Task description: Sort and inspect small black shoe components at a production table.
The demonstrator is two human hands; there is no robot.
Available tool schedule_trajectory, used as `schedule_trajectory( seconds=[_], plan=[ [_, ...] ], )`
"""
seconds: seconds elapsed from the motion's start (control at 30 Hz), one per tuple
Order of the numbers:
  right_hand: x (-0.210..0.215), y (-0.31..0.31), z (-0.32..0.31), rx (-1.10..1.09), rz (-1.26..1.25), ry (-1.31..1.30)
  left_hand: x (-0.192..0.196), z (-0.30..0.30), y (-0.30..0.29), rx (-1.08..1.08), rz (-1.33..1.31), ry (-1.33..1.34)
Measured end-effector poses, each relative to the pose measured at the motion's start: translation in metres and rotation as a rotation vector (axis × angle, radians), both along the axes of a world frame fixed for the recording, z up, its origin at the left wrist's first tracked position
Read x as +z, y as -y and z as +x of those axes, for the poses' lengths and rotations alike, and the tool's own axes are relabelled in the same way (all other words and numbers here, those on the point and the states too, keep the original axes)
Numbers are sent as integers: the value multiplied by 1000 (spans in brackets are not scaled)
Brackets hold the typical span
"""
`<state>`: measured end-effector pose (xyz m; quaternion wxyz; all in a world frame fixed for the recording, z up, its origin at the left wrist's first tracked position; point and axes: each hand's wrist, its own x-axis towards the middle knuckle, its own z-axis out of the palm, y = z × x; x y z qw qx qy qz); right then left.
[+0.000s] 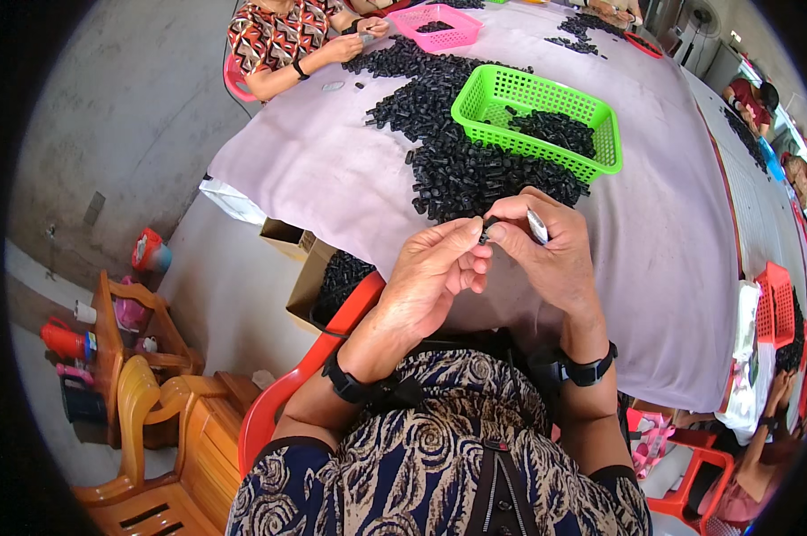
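Hands met above the near edge of the table [332, 170] in the head view, which was the only view there was. The left hand [430, 281] came up from the lower left with its thumb and forefinger closed on a small black part [485, 230], and the other fingers curled loosely under. The right hand [551, 255] faced it from the right, thumb and forefinger also pinched at that same part, so the piece sat between the two sets of fingertips, touching both. Its long axis seemed to run up and slightly right, though it was too small to say for sure. A slim silvery piece [537, 226] stood up between the right fingers, just beside the black part; whether it was a tool or another component could not be told. Neither hand was clearly nearer; the part lay at their meeting point.

Just beyond the hands a heap of black parts [466, 170] spread over the mauve cloth, and a green basket [591, 107] holding more of them sat behind it. Farther off, a pink basket [439, 27] stood near another person's hands [359, 40]. A cardboard box [309, 286] with more black parts sat below the table's left edge, beside a red chair [287, 393].
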<state>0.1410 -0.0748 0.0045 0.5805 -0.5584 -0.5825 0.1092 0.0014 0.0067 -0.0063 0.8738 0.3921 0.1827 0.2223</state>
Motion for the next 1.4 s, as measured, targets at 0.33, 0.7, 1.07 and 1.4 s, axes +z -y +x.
schedule_trajectory(
  seconds=[0.33, 0.7, 1.07, 1.4],
  plan=[
    [3, 7, 26, -237, -2, -238, -14, 4, -18, 100, -46, 13],
    [0, -25, 124, -711, 14, 246, -14, 5, -24, 90, -92, 34],
    [-54, 0, 59, -85, -498, 379, -17, 6, -21, 94, -97, 15],
    [-62, -1, 48, -192, -634, 606, -19, 7, -20, 74, -100, 27]
  ],
)
